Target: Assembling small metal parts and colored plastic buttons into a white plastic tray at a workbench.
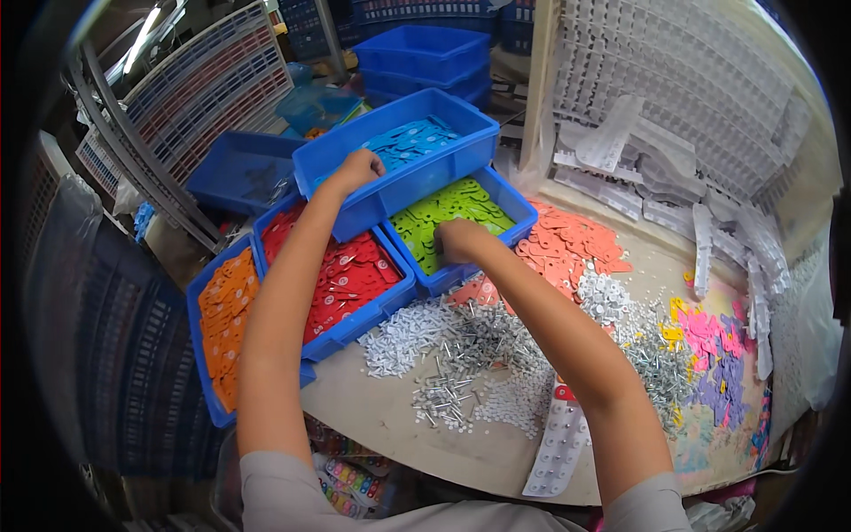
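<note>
The left hand (356, 168) is resting on the near rim of a blue plastic bin of light-blue tags (399, 152), which is sitting raised, stacked across the bins below it. The fingers are curling over the rim, gripping the bin's edge. The right hand (459, 239) is reaching into a blue bin of green tags (461, 217) just beside and below the upper bin; the hand is clenched, knuckles up, among the green pieces, but whether it is holding any tags cannot be told, since the fingertips are hidden.

To the left of the green bin, a blue bin of red tags (350, 284) is lying partly under the raised bin, and further left a blue bin of orange tags (222, 324) is standing at the table's edge. An emptier blue bin (244, 173) is sitting behind these, and a stack of blue bins (425, 58) is standing further back.

On the table (390, 417), a loose pile of salmon-coloured tags (572, 244) is lying just right of the green bin. In front of the bins, heaps of small white plastic studs (403, 337) and metal pins (470, 341) are spreading under the right forearm. Pink and purple tags (718, 359) are lying near the right edge, and white moulded strips (620, 137) are piling up against the back wall.
</note>
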`<state>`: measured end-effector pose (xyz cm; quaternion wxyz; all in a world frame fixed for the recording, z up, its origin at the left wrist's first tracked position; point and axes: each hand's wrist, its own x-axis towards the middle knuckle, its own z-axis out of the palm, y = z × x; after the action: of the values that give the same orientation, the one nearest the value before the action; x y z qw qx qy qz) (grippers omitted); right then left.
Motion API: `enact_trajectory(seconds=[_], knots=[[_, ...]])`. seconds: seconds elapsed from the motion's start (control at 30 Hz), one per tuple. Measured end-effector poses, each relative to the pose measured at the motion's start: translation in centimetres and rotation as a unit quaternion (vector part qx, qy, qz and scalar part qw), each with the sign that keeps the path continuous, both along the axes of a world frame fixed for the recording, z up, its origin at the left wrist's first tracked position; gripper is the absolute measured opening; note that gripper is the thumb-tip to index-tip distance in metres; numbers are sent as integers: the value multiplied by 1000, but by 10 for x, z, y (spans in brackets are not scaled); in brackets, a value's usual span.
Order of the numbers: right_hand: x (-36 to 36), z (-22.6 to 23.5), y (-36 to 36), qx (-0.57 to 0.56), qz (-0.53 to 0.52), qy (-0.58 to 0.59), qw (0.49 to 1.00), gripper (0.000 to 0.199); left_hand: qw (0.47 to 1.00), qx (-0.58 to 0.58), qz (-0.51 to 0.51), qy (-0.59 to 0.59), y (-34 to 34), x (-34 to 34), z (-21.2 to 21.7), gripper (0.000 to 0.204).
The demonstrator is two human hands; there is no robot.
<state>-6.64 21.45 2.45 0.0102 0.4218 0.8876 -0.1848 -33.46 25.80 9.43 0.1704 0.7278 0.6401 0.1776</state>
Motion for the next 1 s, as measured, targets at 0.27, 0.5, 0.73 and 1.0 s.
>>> enact_trajectory(seconds=[0.27, 0.5, 0.73, 1.0], knots=[[12, 4, -7, 36, 30, 200, 979, 23, 984, 137, 61, -100, -10, -10, 4, 26], [59, 34, -15, -255, -113, 474, 835, 27, 962, 222, 135, -83, 2, -8, 3, 21], [135, 82, -97, -401, -90, 560, 719, 26, 950, 287, 111, -50, -17, 8, 20, 20], [244, 81, -251, -149, -249, 501, 815, 13, 895, 331, 87, -286, -66, 70, 54, 34]])
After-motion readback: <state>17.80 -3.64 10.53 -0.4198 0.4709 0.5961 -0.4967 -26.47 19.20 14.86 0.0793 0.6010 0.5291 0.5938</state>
